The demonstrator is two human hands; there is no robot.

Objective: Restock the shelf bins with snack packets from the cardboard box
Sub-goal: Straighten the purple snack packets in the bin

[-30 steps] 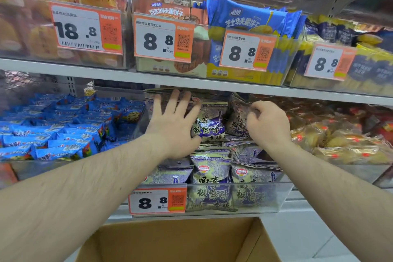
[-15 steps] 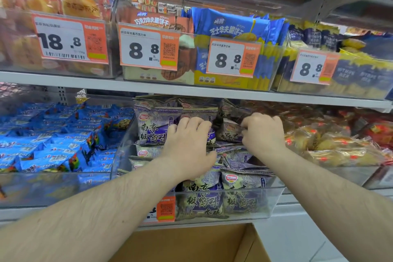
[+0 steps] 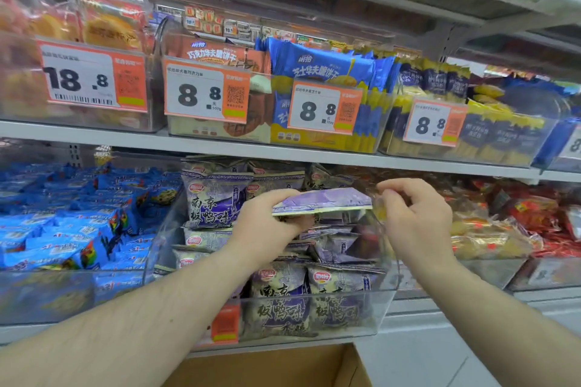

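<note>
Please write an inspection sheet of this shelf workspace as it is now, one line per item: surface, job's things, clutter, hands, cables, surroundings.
Surface: grey lower shelf carrying clear bins.
Job's things: middle clear bin stacked with purple snack packets; one flat purple packet held above the stack; open cardboard box below the shelf, inside not visible.
Clutter: nothing seen.
Hands: left hand grips the flat packet's left end; right hand has curled fingers near the packet's right end, contact unclear.
Cables: nothing seen.
Surroundings: blue packets in the left bin, red and gold packets in the right one; upper shelf with orange price tags.
</note>
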